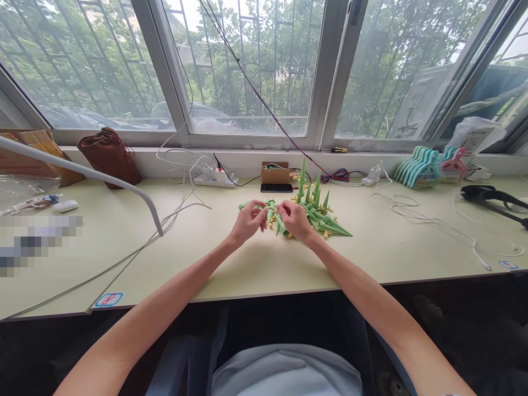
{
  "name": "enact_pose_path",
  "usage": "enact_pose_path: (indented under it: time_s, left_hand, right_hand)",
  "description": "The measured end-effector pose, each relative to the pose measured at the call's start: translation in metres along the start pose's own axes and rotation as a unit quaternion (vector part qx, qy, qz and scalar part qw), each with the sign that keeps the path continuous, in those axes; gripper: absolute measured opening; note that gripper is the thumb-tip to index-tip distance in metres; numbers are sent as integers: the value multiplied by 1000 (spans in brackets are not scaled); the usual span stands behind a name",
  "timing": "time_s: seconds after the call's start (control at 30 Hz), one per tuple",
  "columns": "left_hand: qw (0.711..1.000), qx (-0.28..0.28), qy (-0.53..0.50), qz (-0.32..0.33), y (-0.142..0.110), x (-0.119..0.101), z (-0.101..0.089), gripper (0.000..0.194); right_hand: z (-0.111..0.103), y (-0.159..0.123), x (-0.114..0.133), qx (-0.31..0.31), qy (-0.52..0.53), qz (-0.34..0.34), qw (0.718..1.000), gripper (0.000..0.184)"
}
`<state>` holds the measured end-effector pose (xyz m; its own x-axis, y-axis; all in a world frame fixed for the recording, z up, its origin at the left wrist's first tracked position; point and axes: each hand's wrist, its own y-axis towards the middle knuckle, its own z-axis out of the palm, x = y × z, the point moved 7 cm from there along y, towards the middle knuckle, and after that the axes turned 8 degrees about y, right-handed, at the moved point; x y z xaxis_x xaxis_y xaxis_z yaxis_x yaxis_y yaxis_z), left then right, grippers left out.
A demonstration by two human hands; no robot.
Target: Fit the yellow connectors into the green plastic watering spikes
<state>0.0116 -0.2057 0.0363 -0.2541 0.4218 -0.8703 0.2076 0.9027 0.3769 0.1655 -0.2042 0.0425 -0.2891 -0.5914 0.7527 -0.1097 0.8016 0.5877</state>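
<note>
Both hands meet over the table, closed around a green plant watering spike (270, 205) with small yellow parts by it. My left hand (247, 221) pinches it from the left with bent fingers. From the other side, my right hand (295, 219) grips at its right edge, and its fingertips partly hide what they touch. Just right of my right hand lies a pile of similar green spikes (333, 224) with yellow valves. Several more spikes (302, 179) stand upright at the back of that pile. Another green piece (242, 206) shows behind my left hand.
A phone (276, 188) leans by a small cardboard box (275, 175) behind my hands. A power strip (216, 177) and loose white cables (181, 206) lie left. Blue-green hangers (418, 168) and black goggles (493, 195) are on the right. A thick grey cable (103, 177) crosses the left foreground.
</note>
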Motion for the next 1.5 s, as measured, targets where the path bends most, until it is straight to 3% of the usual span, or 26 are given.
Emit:
enact_pose_path:
  time_s: [0.27, 0.4, 1.0, 1.27, 1.5]
  left_hand:
    - [989, 87, -84, -88, -1, 11, 11, 58]
    - [983, 110, -119, -89, -1, 13, 14, 55]
    - [997, 33, 48, 50, -2, 4, 4, 40]
    - [986, -2, 137, 91, -7, -9, 1, 30]
    - [984, -11, 150, 94, -7, -11, 2, 26]
  right_hand:
    - [1, -1, 2, 13, 10, 4, 1000, 35]
    - [3, -1, 1, 24, 16, 14, 999, 34]
    - [6, -2, -3, 40, -11, 15, 999, 35]
    - [6, -1, -2, 41, -21, 14, 999, 36]
    - [6, -1, -2, 39, -20, 12, 999, 36]
